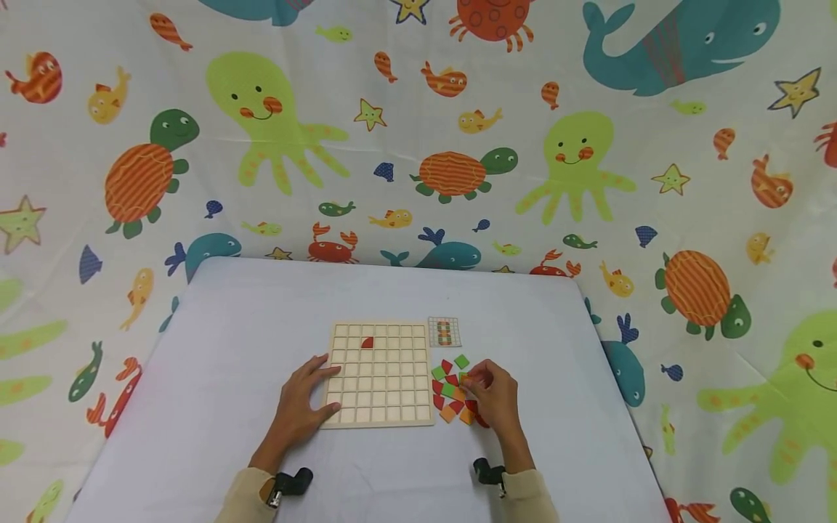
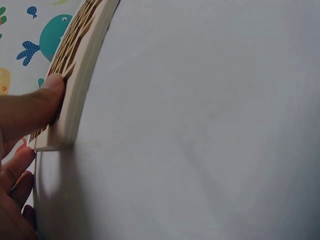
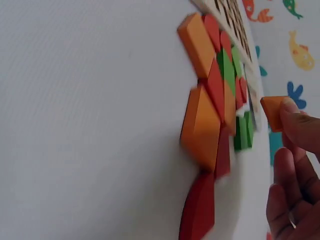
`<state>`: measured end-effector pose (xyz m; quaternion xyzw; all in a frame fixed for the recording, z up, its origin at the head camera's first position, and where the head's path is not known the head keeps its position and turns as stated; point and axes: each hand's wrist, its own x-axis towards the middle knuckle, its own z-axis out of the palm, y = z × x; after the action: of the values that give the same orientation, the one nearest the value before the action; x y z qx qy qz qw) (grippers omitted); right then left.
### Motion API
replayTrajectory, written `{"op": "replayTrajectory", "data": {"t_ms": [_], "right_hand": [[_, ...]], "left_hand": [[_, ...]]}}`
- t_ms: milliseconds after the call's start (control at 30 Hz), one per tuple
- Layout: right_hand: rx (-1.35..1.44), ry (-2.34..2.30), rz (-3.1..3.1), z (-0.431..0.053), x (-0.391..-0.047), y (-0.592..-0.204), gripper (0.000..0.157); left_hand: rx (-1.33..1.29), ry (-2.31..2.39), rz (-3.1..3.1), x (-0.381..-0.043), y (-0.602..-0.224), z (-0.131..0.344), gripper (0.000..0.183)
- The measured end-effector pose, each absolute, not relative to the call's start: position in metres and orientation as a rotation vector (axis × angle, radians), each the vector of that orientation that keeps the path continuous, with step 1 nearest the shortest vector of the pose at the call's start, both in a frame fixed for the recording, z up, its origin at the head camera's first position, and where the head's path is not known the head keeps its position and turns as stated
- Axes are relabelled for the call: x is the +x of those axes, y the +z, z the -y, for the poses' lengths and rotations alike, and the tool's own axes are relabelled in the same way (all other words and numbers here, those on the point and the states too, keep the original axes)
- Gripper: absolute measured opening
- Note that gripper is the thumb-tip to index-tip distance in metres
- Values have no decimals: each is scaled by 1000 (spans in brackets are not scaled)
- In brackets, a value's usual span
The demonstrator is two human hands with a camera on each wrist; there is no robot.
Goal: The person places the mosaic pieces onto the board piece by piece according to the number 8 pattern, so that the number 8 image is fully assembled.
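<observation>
A square wooden grid board (image 1: 382, 396) lies on the table, with one red rounded tile (image 1: 368, 342) in a cell near its top. My left hand (image 1: 302, 403) rests at the board's left edge, fingers spread and slightly bent. In the left wrist view its thumb (image 2: 54, 87) touches the rim from above. Between thumb and fingertips, my right hand (image 1: 495, 392) pinches an orange tile (image 3: 272, 112), held above the loose pieces. Those pieces are a scatter of red, green (image 1: 462, 361) and orange (image 1: 447, 413) tiles right of the board, partly hidden by the right hand.
A small pattern card (image 1: 445, 332) showing a coloured design on a grid lies at the board's upper right corner. White cloth covers the table (image 1: 261, 305). Behind it hangs a curtain (image 1: 392, 160) printed with sea animals.
</observation>
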<state>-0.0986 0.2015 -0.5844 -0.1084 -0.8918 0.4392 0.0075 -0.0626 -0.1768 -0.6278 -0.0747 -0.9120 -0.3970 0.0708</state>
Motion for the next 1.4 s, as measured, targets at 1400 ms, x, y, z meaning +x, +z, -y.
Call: {"op": "replayTrajectory", "data": {"t_ms": [1400], "right_hand": [[90, 1260, 2868, -44, -178, -604, 8]], "left_hand": [[-202, -1159, 2725, -58, -626, 176, 68]]}}
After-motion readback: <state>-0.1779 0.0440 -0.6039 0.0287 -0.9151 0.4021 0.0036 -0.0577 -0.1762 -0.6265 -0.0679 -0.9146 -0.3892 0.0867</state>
